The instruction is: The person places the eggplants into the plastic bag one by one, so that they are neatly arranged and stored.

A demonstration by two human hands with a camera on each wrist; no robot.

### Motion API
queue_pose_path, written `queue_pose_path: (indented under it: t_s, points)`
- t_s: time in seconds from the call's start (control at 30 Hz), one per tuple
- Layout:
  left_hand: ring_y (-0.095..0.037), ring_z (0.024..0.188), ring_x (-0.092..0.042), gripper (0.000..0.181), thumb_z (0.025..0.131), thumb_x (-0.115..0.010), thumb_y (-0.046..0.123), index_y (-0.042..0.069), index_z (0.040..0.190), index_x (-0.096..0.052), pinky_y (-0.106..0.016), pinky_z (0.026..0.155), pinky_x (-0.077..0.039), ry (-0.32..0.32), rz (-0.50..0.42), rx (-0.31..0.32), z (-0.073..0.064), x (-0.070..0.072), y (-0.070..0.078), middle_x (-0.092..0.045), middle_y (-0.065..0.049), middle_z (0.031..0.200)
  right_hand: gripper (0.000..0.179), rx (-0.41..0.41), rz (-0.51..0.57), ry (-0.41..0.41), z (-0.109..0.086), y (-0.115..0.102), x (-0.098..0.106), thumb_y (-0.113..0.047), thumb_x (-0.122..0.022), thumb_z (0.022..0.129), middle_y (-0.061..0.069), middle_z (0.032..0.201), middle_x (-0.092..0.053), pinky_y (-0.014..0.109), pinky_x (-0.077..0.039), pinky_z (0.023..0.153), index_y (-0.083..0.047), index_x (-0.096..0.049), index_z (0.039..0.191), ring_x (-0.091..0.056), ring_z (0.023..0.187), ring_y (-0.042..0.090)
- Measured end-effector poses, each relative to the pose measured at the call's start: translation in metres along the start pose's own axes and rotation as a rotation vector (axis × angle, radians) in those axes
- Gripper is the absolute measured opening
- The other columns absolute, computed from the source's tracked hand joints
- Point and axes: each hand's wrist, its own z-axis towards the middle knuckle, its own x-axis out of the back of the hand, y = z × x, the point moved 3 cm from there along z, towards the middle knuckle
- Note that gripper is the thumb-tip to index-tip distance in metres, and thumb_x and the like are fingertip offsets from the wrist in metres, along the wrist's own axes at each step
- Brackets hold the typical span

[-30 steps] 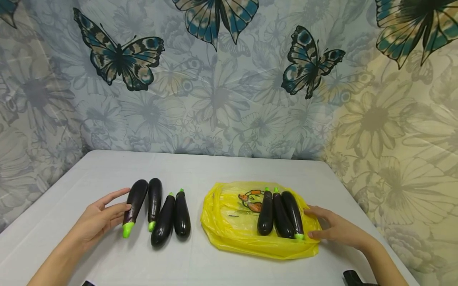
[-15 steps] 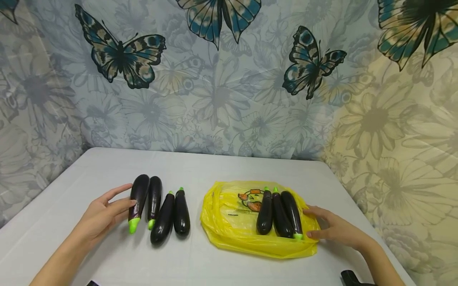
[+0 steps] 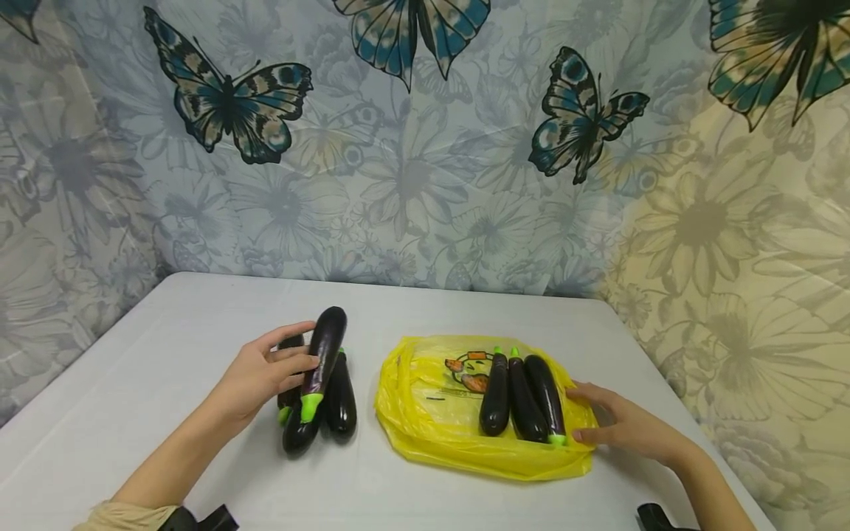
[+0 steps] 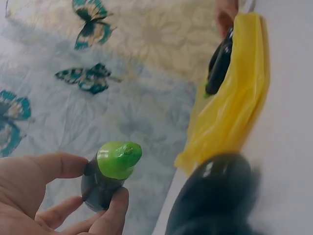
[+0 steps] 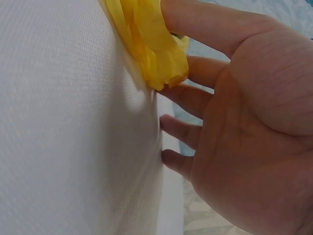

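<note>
My left hand (image 3: 252, 376) grips a dark, glossy eggplant (image 3: 325, 343) by its side, thumb and fingers round it, its green cap toward me. It is held above the other eggplants; in the left wrist view the cap (image 4: 117, 159) points at the camera. Under and beside it lie three more: one at the left (image 3: 291, 402) partly hidden, a middle one (image 3: 299, 436) mostly covered, and a right one (image 3: 341, 402). My right hand (image 3: 631, 424) holds the right edge of a yellow plastic bag (image 3: 412, 413); the right wrist view shows thumb and fingers about its edge (image 5: 161, 54).
Three eggplants (image 3: 524, 398) lie side by side in the bag, behind its raised front edge. A white-covered table (image 3: 219, 310) carries everything. Behind it hangs a floral backdrop (image 3: 412, 184) with butterflies. Dark straps or mounts sit at both wrists.
My left hand has first slid its eggplant rightward, then raised it and carried it right, over the other loose eggplants. The right hand stays at the bag's edge.
</note>
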Motion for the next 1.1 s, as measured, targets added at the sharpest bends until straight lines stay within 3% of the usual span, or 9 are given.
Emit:
queue_pose_path:
  t_s: [0.3,0.57,0.87,1.1]
  points:
    - [-0.027,0.11,-0.063,0.059,0.085,-0.078,0.017,0.018,0.14,-0.055,-0.048,0.095,-0.048,-0.13,0.021,0.012,0.029,-0.078,0.002,-0.061,-0.016,0.127,0.069,0.024,-0.005,0.011,-0.001,0.001,0.001,-0.029,-0.078,0.084,0.029,0.152,-0.029,0.076,-0.014,0.1,-0.001,-0.051,0.141,-0.015,0.138,0.056]
    - [-0.027,0.103,-0.066,0.057,0.086,-0.075,0.009,0.012,0.139,-0.056,-0.043,0.09,-0.052,-0.231,-0.048,0.02,0.052,-0.13,-0.002,-0.067,-0.015,0.116,0.07,0.021,-0.009,0.004,0.0,0.001,0.002,-0.03,-0.078,0.084,0.03,0.152,-0.028,0.076,-0.013,0.101,-0.001,-0.051,0.141,-0.015,0.138,0.056]
    - [-0.024,0.095,-0.068,0.058,0.082,-0.077,0.007,0.009,0.137,-0.058,-0.039,0.08,-0.057,-0.263,-0.071,0.029,0.071,-0.175,-0.012,-0.068,-0.013,0.11,0.071,0.018,-0.008,0.001,0.001,-0.002,0.003,-0.031,-0.079,0.084,0.03,0.152,-0.028,0.076,-0.012,0.101,0.0,-0.05,0.141,-0.015,0.138,0.055]
    - [-0.021,0.092,-0.067,0.056,0.081,-0.077,0.005,0.008,0.134,-0.06,-0.035,0.075,-0.058,-0.232,-0.036,0.028,0.075,-0.195,-0.023,-0.064,-0.014,0.114,0.072,-0.016,0.015,-0.002,-0.001,0.001,0.002,-0.031,-0.079,0.083,0.029,0.153,-0.027,0.075,-0.011,0.103,-0.002,-0.05,0.142,-0.013,0.139,0.054]
